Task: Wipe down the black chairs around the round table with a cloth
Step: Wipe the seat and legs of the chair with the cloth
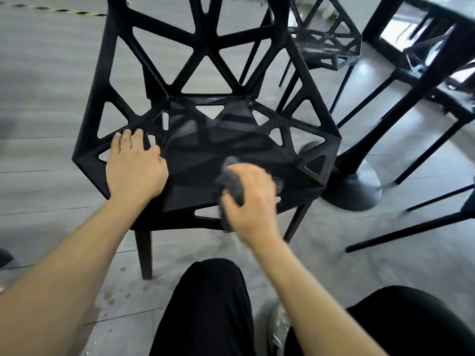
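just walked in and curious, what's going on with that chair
A person is wiping a black chair. The right hand grips a dark grey cloth on the front of the seat; it is blurred, so likely mid-stroke. The left hand rests on the chair's left edge, fingers over the frame. Another black chair stands behind, beside a table base.

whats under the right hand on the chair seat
A crumpled dark grey cloth, gripped by the right hand and pressed on the black chair seat near its front edge. The hand covers most of the cloth, and motion blur hides the rest of its shape.
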`<action>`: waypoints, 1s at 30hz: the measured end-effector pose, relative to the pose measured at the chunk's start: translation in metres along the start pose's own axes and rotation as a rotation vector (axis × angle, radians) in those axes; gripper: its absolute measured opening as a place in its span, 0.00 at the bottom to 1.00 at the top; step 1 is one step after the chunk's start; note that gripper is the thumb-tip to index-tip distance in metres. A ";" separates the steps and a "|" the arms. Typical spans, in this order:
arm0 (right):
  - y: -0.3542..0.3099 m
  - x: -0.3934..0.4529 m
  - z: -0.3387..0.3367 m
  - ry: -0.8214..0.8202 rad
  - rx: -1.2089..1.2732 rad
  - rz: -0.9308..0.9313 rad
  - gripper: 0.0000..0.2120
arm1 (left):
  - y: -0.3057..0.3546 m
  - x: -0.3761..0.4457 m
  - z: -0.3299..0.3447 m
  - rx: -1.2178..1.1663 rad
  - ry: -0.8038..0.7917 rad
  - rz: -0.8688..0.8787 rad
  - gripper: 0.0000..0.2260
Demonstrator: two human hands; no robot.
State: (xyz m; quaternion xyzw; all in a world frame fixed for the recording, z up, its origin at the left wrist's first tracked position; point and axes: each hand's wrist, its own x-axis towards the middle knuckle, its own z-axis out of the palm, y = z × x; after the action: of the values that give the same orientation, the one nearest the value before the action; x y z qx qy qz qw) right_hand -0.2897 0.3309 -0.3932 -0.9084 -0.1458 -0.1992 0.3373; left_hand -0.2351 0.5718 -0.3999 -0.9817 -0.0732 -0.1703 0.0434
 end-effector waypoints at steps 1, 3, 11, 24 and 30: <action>-0.018 -0.009 0.013 -0.024 0.017 -0.069 0.23 | -0.001 0.000 -0.001 -0.011 0.000 0.005 0.17; -0.041 -0.020 0.031 -0.079 0.013 -0.199 0.25 | -0.002 -0.001 -0.002 -0.028 -0.001 0.013 0.17; 0.067 -0.007 -0.038 0.259 -0.049 0.088 0.22 | -0.004 -0.001 0.000 -0.015 0.026 0.031 0.15; -0.027 -0.022 0.036 0.172 -0.043 -0.041 0.22 | 0.000 0.001 -0.001 -0.021 -0.022 -0.009 0.17; -0.031 -0.020 0.044 0.065 -0.091 -0.269 0.24 | -0.003 0.000 -0.005 -0.026 -0.027 0.018 0.17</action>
State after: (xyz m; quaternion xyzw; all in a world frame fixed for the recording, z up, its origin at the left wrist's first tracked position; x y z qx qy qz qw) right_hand -0.3084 0.3803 -0.4159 -0.8880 -0.2463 -0.2782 0.2707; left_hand -0.2371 0.5739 -0.3952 -0.9850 -0.0626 -0.1576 0.0310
